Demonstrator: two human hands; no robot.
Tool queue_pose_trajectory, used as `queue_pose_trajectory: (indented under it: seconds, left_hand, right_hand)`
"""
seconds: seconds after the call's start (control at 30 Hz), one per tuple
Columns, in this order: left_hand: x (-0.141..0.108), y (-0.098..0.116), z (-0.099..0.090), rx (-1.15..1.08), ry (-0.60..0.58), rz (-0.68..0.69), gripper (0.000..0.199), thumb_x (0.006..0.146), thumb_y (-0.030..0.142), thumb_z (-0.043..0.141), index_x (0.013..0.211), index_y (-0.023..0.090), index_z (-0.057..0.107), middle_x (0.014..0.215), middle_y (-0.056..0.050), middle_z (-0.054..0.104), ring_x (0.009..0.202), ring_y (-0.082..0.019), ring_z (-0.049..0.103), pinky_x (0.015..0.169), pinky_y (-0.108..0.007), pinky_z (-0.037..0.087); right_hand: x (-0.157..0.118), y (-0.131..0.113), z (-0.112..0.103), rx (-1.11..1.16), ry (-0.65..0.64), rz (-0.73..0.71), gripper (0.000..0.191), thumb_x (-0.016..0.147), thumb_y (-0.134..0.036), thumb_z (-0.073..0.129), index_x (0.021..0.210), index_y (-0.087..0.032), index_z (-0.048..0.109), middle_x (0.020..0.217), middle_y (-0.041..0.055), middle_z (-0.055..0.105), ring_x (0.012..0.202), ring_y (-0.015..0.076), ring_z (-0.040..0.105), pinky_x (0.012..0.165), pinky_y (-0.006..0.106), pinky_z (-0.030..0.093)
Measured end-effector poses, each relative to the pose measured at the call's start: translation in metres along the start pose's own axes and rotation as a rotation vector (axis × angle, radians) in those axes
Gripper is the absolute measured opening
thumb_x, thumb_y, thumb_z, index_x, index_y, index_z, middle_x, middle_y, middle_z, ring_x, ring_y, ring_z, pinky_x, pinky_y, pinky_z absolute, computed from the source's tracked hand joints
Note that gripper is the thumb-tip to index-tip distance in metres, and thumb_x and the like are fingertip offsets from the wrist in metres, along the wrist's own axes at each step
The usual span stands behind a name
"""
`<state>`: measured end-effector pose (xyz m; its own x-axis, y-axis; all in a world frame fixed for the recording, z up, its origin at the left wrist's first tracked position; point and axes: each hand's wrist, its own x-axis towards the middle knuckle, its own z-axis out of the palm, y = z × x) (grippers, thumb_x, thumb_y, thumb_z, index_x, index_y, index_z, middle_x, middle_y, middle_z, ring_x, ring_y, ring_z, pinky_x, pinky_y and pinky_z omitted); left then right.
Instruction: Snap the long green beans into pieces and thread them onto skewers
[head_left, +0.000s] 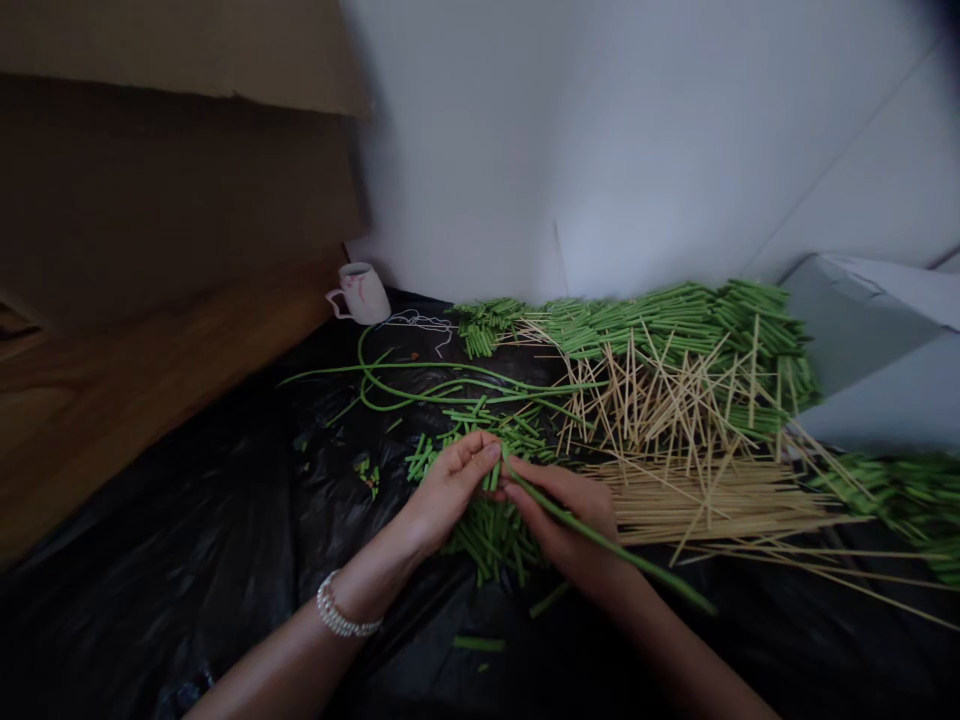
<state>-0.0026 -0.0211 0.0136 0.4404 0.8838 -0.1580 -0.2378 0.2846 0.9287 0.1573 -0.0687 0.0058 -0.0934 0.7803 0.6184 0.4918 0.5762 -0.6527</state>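
Observation:
My left hand (459, 482), with a beaded bracelet on its wrist, is closed in a pinch on the short cut pieces of garlic scape (493, 476). Right beside it, my right hand (574, 515) grips a long garlic scape (626, 552) whose free end slants down to the right. The two sets of fingertips almost meet. Below and behind them lies a loose pile of short green pieces (491, 545). Several uncut long scapes (450, 385) curl across the black plastic sheet (247, 560) just beyond my hands.
Bamboo skewers (697, 500) lie stacked to the right, with more strewn (660, 400) above. Rows of skewered green pieces (652, 320) run along the white wall (637, 150). A mug (364, 295) stands at the back left near white string (420, 322). A cardboard box (172, 180) overhangs the left.

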Motion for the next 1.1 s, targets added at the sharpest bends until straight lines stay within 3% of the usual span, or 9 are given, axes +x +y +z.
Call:
queue_pose_trajectory:
  seconds: [0.1, 0.17, 0.3, 0.37, 0.43, 0.5, 0.77, 0.97, 1.1]
  left_hand:
    - [0.002, -0.002, -0.002, 0.018, 0.047, 0.021, 0.029, 0.083, 0.042, 0.067, 0.082, 0.015, 0.056, 0.065, 0.004, 0.054, 0.058, -0.007, 0.048, 0.058, -0.019, 0.039]
    - [0.001, -0.003, 0.0, 0.03, 0.051, 0.042, 0.029, 0.084, 0.042, 0.066, 0.082, 0.015, 0.056, 0.065, 0.004, 0.054, 0.058, -0.008, 0.048, 0.058, -0.019, 0.039]
    - [-0.001, -0.003, 0.005, 0.049, 0.047, 0.107, 0.029, 0.086, 0.043, 0.063, 0.082, 0.016, 0.055, 0.067, 0.002, 0.059, 0.058, -0.009, 0.052, 0.059, -0.021, 0.042]
    - [-0.001, 0.0, 0.004, 0.03, 0.07, 0.107, 0.028, 0.087, 0.044, 0.061, 0.086, 0.017, 0.054, 0.068, 0.001, 0.062, 0.057, -0.01, 0.055, 0.056, -0.021, 0.042]
    - [0.001, 0.004, 0.0, -0.002, 0.122, 0.12, 0.028, 0.088, 0.044, 0.06, 0.088, 0.017, 0.052, 0.067, 0.001, 0.062, 0.054, -0.009, 0.055, 0.051, -0.019, 0.039]
    - [0.002, 0.008, -0.003, -0.025, 0.149, 0.136, 0.027, 0.087, 0.043, 0.06, 0.087, 0.017, 0.051, 0.062, 0.003, 0.059, 0.049, -0.007, 0.051, 0.046, -0.017, 0.032]
    - [-0.006, 0.006, 0.004, 0.109, -0.179, -0.098, 0.029, 0.092, 0.046, 0.053, 0.088, 0.018, 0.05, 0.064, 0.0, 0.064, 0.042, -0.005, 0.046, 0.04, -0.017, 0.022]
    - [-0.005, 0.003, -0.001, 0.116, -0.212, -0.09, 0.025, 0.09, 0.042, 0.059, 0.092, 0.018, 0.054, 0.065, 0.002, 0.063, 0.044, -0.004, 0.046, 0.043, -0.017, 0.025]
    - [-0.005, 0.005, -0.002, 0.137, -0.288, -0.161, 0.028, 0.09, 0.042, 0.059, 0.102, 0.016, 0.058, 0.07, -0.001, 0.067, 0.047, -0.006, 0.052, 0.043, -0.019, 0.028]
  right_hand:
    - [-0.007, 0.004, 0.008, -0.164, -0.046, -0.135, 0.039, 0.087, -0.018, 0.062, 0.126, -0.019, 0.064, 0.101, 0.0088, 0.076, 0.074, 0.0183, 0.073, 0.07, 0.028, 0.057]
    - [-0.007, 0.005, 0.008, -0.14, -0.041, -0.121, 0.037, 0.088, -0.019, 0.062, 0.124, -0.02, 0.065, 0.101, 0.0084, 0.077, 0.075, 0.0184, 0.073, 0.071, 0.027, 0.058]
    - [0.002, -0.002, -0.002, 0.187, 0.003, 0.202, 0.021, 0.089, -0.027, 0.062, 0.106, -0.022, 0.073, 0.094, 0.0048, 0.077, 0.08, 0.0184, 0.073, 0.073, 0.027, 0.057]
    - [0.007, -0.006, -0.008, 0.337, 0.007, 0.407, 0.018, 0.089, -0.034, 0.062, 0.091, -0.022, 0.075, 0.068, 0.0006, 0.073, 0.061, 0.0148, 0.067, 0.059, 0.024, 0.054]
    - [0.009, -0.006, -0.012, 0.453, 0.008, 0.531, 0.026, 0.09, -0.04, 0.059, 0.08, -0.02, 0.073, 0.046, -0.0046, 0.056, 0.042, 0.0102, 0.051, 0.045, 0.021, 0.042]
    - [0.009, -0.003, -0.014, 0.541, 0.009, 0.587, 0.03, 0.089, -0.043, 0.06, 0.076, -0.019, 0.07, 0.04, -0.0071, 0.045, 0.037, 0.0081, 0.04, 0.04, 0.02, 0.034]
    - [0.013, 0.006, -0.01, 0.482, -0.155, 0.66, 0.024, 0.078, -0.04, 0.072, 0.069, -0.018, 0.065, 0.051, -0.005, 0.052, 0.047, 0.0083, 0.045, 0.044, 0.02, 0.033]
    - [0.016, 0.01, -0.01, 0.563, -0.067, 0.769, 0.03, 0.072, -0.044, 0.075, 0.069, -0.019, 0.06, 0.046, -0.0076, 0.047, 0.041, 0.0075, 0.04, 0.041, 0.019, 0.03]
    - [0.018, 0.01, -0.011, 0.585, -0.032, 0.747, 0.03, 0.071, -0.046, 0.075, 0.069, -0.019, 0.061, 0.045, -0.0071, 0.048, 0.04, 0.0078, 0.041, 0.04, 0.019, 0.032]
